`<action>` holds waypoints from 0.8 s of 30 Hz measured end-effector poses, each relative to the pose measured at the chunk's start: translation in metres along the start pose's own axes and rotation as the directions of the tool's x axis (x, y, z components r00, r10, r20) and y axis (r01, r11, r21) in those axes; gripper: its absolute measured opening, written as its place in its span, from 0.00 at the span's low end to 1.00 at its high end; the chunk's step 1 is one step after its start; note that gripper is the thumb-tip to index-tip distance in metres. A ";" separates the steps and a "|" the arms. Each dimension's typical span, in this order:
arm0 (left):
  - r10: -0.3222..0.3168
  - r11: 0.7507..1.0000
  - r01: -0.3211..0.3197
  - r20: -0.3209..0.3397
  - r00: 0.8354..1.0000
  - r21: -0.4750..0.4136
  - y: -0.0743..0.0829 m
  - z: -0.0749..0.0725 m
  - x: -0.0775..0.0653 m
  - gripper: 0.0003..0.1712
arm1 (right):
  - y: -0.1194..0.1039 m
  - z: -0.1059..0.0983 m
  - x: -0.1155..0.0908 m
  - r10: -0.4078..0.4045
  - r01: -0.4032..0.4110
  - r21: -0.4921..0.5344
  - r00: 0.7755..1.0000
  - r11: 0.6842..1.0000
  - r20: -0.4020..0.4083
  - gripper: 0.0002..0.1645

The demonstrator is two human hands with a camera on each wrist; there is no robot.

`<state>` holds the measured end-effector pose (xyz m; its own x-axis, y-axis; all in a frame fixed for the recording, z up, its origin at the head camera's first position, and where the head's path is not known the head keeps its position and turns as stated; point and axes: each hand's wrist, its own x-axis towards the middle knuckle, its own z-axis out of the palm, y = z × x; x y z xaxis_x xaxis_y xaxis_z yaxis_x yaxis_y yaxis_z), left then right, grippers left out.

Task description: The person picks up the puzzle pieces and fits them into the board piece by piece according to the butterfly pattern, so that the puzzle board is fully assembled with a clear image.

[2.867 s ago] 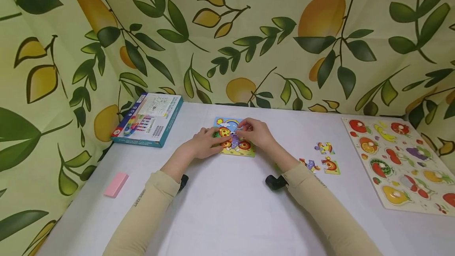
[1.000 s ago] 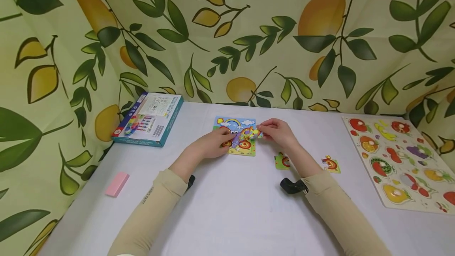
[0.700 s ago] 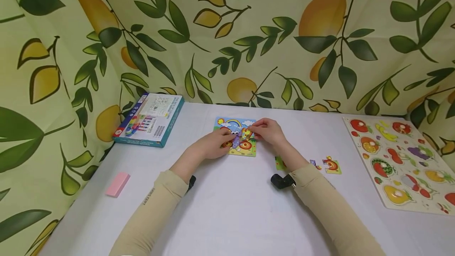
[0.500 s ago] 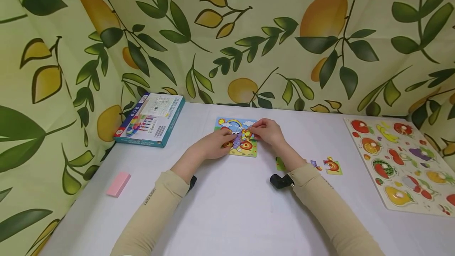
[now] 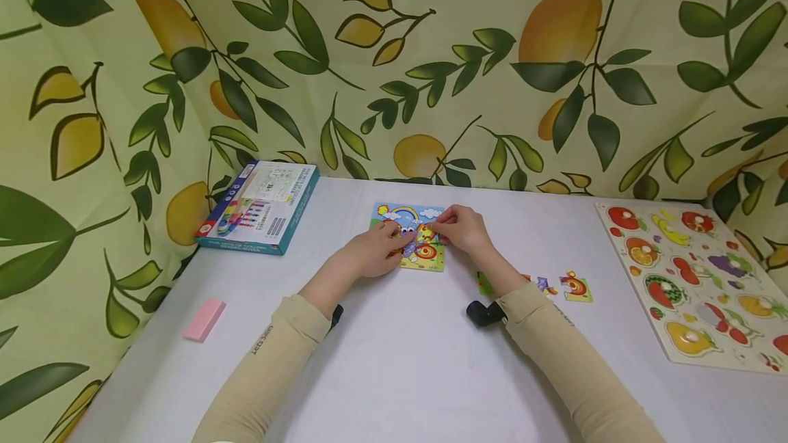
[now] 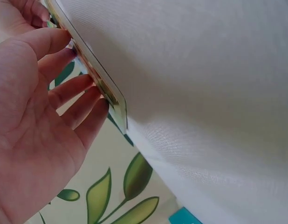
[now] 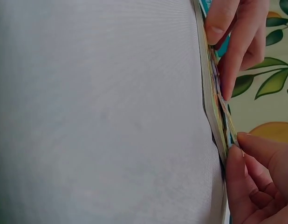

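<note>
A colourful jigsaw board (image 5: 403,214) with a butterfly picture, a rainbow and a sun lies flat on the table. My left hand (image 5: 371,251) rests on its left side. In the left wrist view its spread fingers (image 6: 95,107) press fingertips down on the picture. My right hand (image 5: 463,230) is at the board's right edge, pinching a yellow-and-red puzzle piece (image 5: 426,232) between thumb and forefinger. The right wrist view shows that piece (image 7: 231,125) tilted, its near end slightly raised off the board. Part of the picture is hidden under my left hand.
Several loose puzzle pieces (image 5: 575,287) lie right of the board, partly behind my right forearm. A fruit peg board (image 5: 667,323) is at the far right. A flat box (image 5: 265,204) and a pink block (image 5: 204,320) lie left. A patterned curtain (image 5: 468,108) hangs behind.
My right hand has come from the board, to its right and back, bringing the yellow-and-red puzzle piece onto the butterfly's right side. My left hand has shifted slightly on the board in the last half second.
</note>
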<state>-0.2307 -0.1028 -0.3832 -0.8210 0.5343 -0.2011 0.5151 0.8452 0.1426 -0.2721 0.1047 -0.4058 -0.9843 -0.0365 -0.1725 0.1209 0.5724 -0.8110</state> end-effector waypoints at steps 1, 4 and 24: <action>-0.001 1.000 0.001 0.000 1.000 0.005 0.000 0.000 0.000 0.30 | 0.000 0.000 0.000 -0.004 0.004 -0.009 1.000 1.000 0.001 0.16; 0.003 1.000 -0.003 -0.002 1.000 0.016 0.001 0.000 0.000 0.30 | -0.001 -0.001 0.000 -0.006 0.006 -0.034 1.000 0.999 0.006 0.16; -0.007 1.000 0.007 -0.007 1.000 0.021 0.003 -0.001 0.001 0.29 | -0.001 -0.004 0.004 0.020 -0.016 -0.074 0.998 0.997 0.062 0.18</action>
<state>-0.2302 -0.1002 -0.3821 -0.8262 0.5283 -0.1957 0.5142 0.8491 0.1210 -0.2763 0.1074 -0.4035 -0.9717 -0.0759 -0.2236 0.1265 0.6321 -0.7645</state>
